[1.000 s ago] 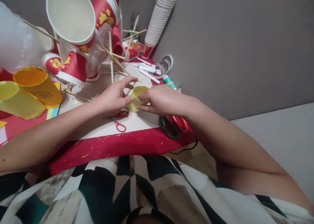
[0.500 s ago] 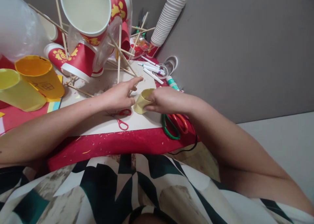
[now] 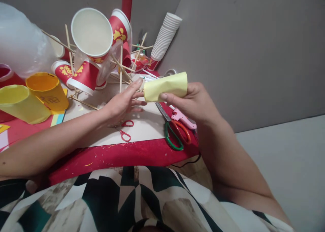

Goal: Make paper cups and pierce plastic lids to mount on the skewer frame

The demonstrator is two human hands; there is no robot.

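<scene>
A pale yellow paper tube [image 3: 165, 85] lies sideways in my right hand [image 3: 194, 101], its thumb along the lower edge and the other fingers behind. Fingers spread, my left hand [image 3: 127, 101] is at the tube's left end; whether it touches the paper I cannot tell. Small red-handled scissors [image 3: 125, 135] rest on the white board [image 3: 101, 139] below that hand, blades partly hidden. Under my right wrist are large scissors [image 3: 174, 137] with one green and one orange handle, and a pink glue gun [image 3: 183, 118].
Red paper cups [image 3: 87, 77] and wooden sticks [image 3: 121, 69] form a cluster behind my left hand. A tall stack of white cups [image 3: 166, 35] leans near the wall. Yellow [image 3: 30, 106] and orange [image 3: 48, 96] paper cylinders stand at left, beside a clear plastic bag [image 3: 25, 45].
My right hand has lifted the yellow paper tube off the board and turned it on its side. The left hand's fingers have spread. The view has shifted slightly upward.
</scene>
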